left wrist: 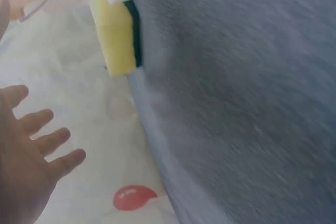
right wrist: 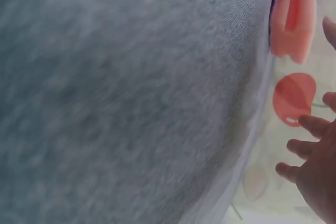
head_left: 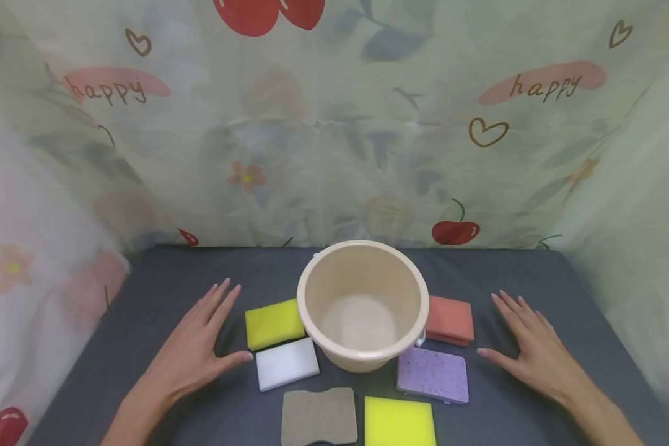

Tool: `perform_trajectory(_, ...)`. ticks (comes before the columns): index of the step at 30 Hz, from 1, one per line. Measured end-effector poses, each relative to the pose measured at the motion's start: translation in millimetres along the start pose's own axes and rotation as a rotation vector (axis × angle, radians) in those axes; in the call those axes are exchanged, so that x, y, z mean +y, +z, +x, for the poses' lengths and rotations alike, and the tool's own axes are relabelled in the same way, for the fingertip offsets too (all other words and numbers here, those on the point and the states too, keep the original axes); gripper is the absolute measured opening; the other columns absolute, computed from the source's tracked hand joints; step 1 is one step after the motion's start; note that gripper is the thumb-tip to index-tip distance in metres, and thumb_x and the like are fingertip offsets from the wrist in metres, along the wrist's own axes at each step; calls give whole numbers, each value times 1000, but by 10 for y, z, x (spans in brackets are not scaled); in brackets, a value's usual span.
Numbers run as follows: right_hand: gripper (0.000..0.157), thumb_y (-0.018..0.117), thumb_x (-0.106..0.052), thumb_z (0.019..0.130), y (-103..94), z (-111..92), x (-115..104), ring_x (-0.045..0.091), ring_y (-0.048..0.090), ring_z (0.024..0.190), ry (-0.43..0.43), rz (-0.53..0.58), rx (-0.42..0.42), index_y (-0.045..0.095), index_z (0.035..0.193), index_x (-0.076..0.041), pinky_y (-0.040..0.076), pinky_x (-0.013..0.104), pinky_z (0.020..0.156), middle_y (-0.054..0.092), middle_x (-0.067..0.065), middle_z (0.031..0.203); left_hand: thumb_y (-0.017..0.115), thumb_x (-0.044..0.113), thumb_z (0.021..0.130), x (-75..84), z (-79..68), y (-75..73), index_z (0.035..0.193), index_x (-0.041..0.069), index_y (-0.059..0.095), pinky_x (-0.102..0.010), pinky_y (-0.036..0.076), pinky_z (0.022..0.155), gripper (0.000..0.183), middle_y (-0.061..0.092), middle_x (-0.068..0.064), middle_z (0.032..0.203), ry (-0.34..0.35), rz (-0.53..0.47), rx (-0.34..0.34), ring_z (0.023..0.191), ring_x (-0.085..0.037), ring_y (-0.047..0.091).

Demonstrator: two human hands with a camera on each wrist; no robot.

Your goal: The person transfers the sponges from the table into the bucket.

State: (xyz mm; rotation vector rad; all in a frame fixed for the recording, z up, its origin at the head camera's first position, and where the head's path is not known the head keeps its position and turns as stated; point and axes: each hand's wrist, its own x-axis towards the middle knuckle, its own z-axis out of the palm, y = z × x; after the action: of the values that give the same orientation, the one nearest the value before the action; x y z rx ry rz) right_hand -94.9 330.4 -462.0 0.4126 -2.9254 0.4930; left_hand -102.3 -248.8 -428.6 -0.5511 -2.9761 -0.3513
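Note:
My left hand [head_left: 192,350] is on the left with straight, spread fingers and holds nothing; its thumb tip is close to a white sponge [head_left: 287,364]. Just behind that lies a yellow sponge [head_left: 273,323], whose dark green underside shows in the left wrist view. On the right, my right hand [head_left: 541,356] is likewise spread and holds nothing, nearest a coral sponge [head_left: 450,319] and a speckled purple sponge [head_left: 433,375]. Between the hands stands a cream bucket [head_left: 362,356], with nothing visible inside. In front are a grey-brown sponge [head_left: 319,415] with notched edges and a bright yellow sponge [head_left: 399,422].
A dark grey cloth [head_left: 245,266] covers the table. Pale printed curtains [head_left: 318,155] hang behind it and along both sides. The bucket's rim rises above the sponges and partly overlaps the back yellow and coral ones in the head view.

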Motion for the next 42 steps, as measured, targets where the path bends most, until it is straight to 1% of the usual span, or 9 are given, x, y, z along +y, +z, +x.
perform_trajectory(4,106,82,-52,76,11,55,-27,50,30,139,-28,41,18,25,159,-19,27,73,103,35,19,156,77,69,70,90,82,-16,161,30,8,-66,32,107,120,12,-5,166,40,-28,36,147,-38,23)
perform_trajectory(8,107,84,-51,74,10,93,-74,50,33,137,-20,98,3,25,159,-22,32,73,99,37,20,154,79,68,69,189,164,-26,161,31,10,-65,35,107,119,13,0,166,70,-75,56,146,-36,27)
perform_trajectory(13,108,84,-51,75,26,136,-120,47,35,136,-10,155,-31,24,159,-22,34,71,99,37,21,153,78,68,70,307,258,-59,160,34,12,-62,37,107,116,16,3,165,119,-143,80,146,-31,28)
perform_trajectory(16,109,85,-51,74,41,156,-130,46,36,136,-2,176,-42,24,159,-23,36,70,100,37,20,153,72,74,71,368,312,-76,160,35,13,-60,38,106,113,19,5,164,143,-173,80,146,-28,29)
perform_trajectory(22,108,84,-54,73,42,232,-169,45,37,136,33,203,-65,24,159,-25,37,70,100,37,20,153,66,80,70,442,377,-95,159,38,13,-59,41,105,112,23,8,162,156,-228,69,144,-23,31)
perform_trajectory(26,106,81,-58,74,40,276,-206,44,37,137,43,226,-88,25,159,-28,37,71,100,38,19,153,70,77,71,484,417,-100,159,39,14,-60,41,105,110,25,9,161,173,-294,57,144,-22,31)
perform_trajectory(32,103,79,-60,75,85,317,-207,44,37,137,35,260,-105,29,158,-24,35,71,101,39,18,153,71,73,73,595,519,-105,158,39,17,-61,38,107,107,26,10,160,199,-390,19,145,-21,31)
perform_trajectory(37,100,80,-58,75,158,350,-198,39,41,136,10,290,-95,34,156,-22,36,67,103,46,14,149,75,67,75,658,577,-97,158,40,17,-61,37,107,105,28,10,159,212,-434,-8,144,-22,32)
perform_trajectory(42,99,79,-60,75,200,385,-218,37,42,136,17,318,-115,37,154,-18,37,65,104,48,12,148,80,57,76,700,637,-79,158,36,19,-57,38,108,104,30,9,159,271,-457,7,144,-19,33)
